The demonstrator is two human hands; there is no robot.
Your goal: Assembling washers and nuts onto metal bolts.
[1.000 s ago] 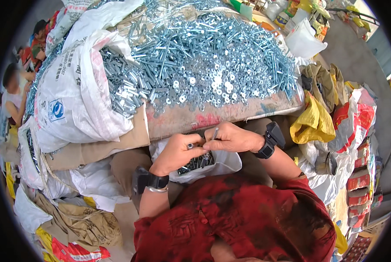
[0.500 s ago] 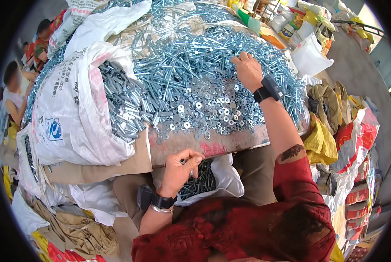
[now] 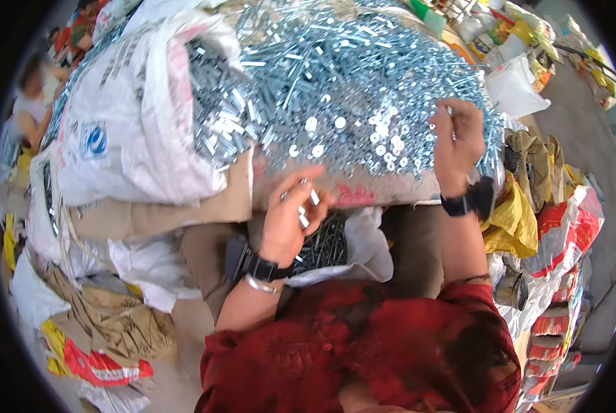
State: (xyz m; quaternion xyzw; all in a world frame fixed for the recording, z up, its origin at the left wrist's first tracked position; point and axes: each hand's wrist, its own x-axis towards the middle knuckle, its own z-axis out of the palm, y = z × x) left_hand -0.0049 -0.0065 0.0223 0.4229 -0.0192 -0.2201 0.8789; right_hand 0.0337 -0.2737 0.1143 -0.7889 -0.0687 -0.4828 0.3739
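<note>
My left hand (image 3: pixel 285 221) is raised over the near edge of the work surface, its fingers curled round several short metal sleeves (image 3: pixel 304 220) whose bright ends poke out. Toward the right side of the heap, my right hand (image 3: pixel 458 141) is closed, thumb against fingers. A small shiny bit shows at its fingertips, too blurred to name. Between the hands lie loose washers (image 3: pixel 339 122) and what look like small nuts. Behind them spreads a heap of long bluish metal screws (image 3: pixel 363 48). More sleeves (image 3: pixel 229 113) spill from a white woven sack (image 3: pixel 125 138) at the left.
A white bag (image 3: pixel 370 244) holding dark metal fasteners (image 3: pixel 325 244) sits open at my lap. Yellow and red sacks (image 3: pixel 569 220) and a metal tin (image 3: pixel 511 289) stand at the right. Brown sacking (image 3: pixel 115 313) lies lower left. Another person (image 3: pixel 36 103) is at the far left.
My left hand has risen from above the lap bag to the surface's edge, with sleeves now showing in it. My right hand has drawn back from the screws toward the right. The view has shifted.
</note>
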